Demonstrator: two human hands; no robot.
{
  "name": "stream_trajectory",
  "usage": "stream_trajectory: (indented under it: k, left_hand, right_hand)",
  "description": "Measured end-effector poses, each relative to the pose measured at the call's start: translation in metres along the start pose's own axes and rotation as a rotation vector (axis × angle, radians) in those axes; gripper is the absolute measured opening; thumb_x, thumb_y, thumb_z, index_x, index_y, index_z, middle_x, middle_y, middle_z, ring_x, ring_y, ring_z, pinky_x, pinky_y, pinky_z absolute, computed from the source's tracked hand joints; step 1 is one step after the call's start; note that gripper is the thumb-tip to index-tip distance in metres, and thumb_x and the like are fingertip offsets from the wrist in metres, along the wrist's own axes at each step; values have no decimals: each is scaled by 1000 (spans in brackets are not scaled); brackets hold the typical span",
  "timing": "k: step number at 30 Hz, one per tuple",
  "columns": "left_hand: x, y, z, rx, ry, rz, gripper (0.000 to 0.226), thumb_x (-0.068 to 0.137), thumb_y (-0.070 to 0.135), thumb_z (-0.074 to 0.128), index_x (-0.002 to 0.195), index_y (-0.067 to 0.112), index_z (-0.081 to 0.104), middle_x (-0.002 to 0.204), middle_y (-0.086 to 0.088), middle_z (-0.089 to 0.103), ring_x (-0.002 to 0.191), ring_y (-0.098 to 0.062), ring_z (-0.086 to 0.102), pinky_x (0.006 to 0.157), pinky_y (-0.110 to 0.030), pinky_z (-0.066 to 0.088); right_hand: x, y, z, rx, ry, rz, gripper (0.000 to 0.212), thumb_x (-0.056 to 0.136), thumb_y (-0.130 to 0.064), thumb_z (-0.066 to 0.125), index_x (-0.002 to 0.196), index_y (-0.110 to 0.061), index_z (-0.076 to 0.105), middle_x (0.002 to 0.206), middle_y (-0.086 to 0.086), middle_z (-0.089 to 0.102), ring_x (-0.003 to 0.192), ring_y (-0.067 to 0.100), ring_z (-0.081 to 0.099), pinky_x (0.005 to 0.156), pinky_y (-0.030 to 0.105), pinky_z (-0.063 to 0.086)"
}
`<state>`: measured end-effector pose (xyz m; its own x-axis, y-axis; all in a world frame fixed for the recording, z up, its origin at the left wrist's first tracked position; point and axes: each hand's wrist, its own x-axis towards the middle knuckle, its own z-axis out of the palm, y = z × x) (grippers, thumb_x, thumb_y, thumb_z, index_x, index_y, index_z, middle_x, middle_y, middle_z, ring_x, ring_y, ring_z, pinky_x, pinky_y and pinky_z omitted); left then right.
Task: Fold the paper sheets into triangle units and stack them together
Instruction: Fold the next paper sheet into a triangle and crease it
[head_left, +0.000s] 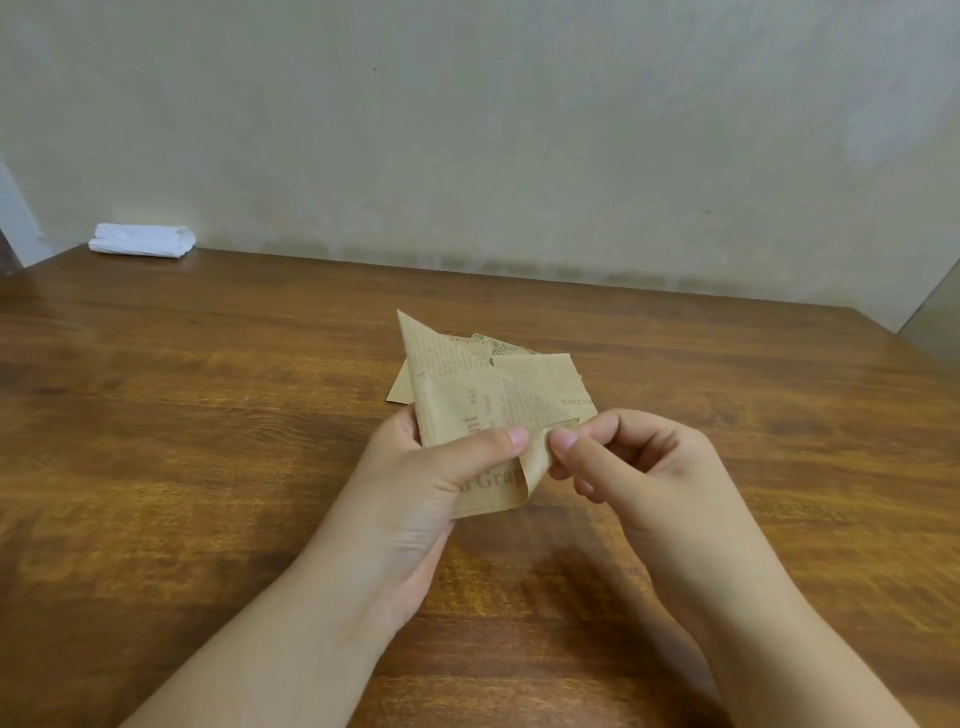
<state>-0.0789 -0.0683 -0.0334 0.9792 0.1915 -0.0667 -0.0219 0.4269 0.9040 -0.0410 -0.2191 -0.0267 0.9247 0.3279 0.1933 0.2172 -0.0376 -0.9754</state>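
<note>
Gripping the folded paper from below, the left hand lays its thumb across the front, while the right hand pinches the near corner. More paper sheets lie on the table just beyond both hands.

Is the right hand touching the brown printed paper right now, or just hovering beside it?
Touching. The head view shows the right hand pinching the curled lower corner of the brown printed paper, thumb tip pressed against it.

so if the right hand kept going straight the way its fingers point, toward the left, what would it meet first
The right hand already pinches the curled flap of the printed brown paper. Past that flap, the left hand's thumb comes next, almost touching, though depth is unclear.
</note>
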Motion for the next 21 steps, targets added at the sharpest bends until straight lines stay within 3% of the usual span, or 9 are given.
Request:
stream_trajectory:
  k: [4, 11, 15, 19, 21]
  left_hand:
    - [-1, 0, 0, 10, -11, 8, 49, 59, 7, 78, 105, 17, 67, 98, -5, 76, 91, -19, 72, 70, -28, 54]
    - [0, -1, -1, 11, -19, 17, 53, 61, 6, 80, 111, 14, 66, 103, -8, 74, 99, -23, 70, 85, -38, 51]
    - [0, 0, 0, -10, -12, 23, 54, 60, 7, 77, 112, 13, 65, 103, -8, 74, 98, -23, 71, 82, -37, 51]
    - [0, 0, -1, -2, 0, 37, 53, 58, 9, 76, 110, 13, 66, 101, -7, 75, 96, -22, 71, 78, -34, 53]
    - [0, 0, 0, 12, -4, 37, 51, 58, 9, 76, 107, 14, 67, 99, -6, 75, 94, -20, 72, 77, -33, 53]
  right_hand:
    - [1, 2, 1, -21, 25, -3, 17, 77, -24, 72, 63, -14, 70, 53, -8, 58, 52, 1, 47, 56, 11, 41]
    - [1, 2, 1, -50, 40, -28, 18, 73, -29, 73, 66, -12, 71, 58, -2, 59, 56, 5, 47, 56, 16, 41]
    - [0, 0, 1, 10, 3, 2, 21, 68, -35, 74, 65, -14, 72, 55, -8, 60, 53, 0, 50, 57, 13, 42]
    - [1, -1, 0, 47, -22, 61, 33, 58, -47, 69, 67, -16, 74, 54, -7, 58, 54, 3, 48, 64, 26, 40]
    - [1, -2, 0, 52, -25, 55, 31, 58, -46, 69, 65, -16, 74, 54, -7, 59, 54, 3, 48, 64, 25, 40]
